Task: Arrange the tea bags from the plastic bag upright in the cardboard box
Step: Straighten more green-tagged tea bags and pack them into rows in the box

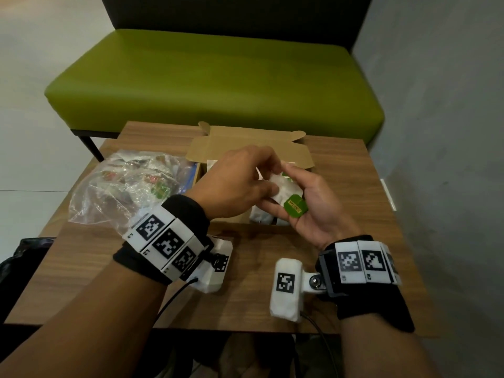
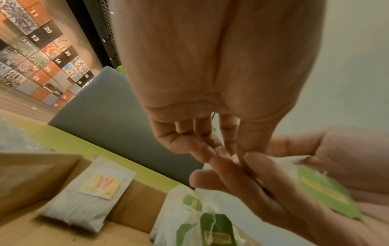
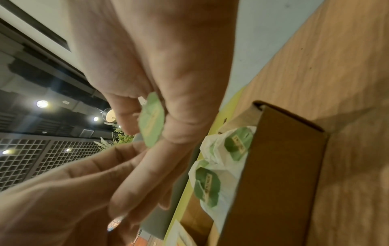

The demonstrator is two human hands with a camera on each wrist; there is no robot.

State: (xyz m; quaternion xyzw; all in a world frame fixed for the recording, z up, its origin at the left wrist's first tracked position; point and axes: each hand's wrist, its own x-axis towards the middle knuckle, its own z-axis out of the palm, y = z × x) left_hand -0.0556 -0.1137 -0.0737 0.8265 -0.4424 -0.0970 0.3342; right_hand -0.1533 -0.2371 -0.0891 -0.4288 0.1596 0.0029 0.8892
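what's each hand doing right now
Left hand: fingers pinch the tea bag.
Right hand: cradles the same tea bag, fingers curled round it.

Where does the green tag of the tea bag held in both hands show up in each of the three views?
Head: green tag lies right of centre, on the right hand's palm.
Left wrist: lower right, blurred, below the left hand.
Right wrist: centre left, seen edge-on between fingers.
Shared landmark: the cardboard box, open beneath the hands, tea bags inside.
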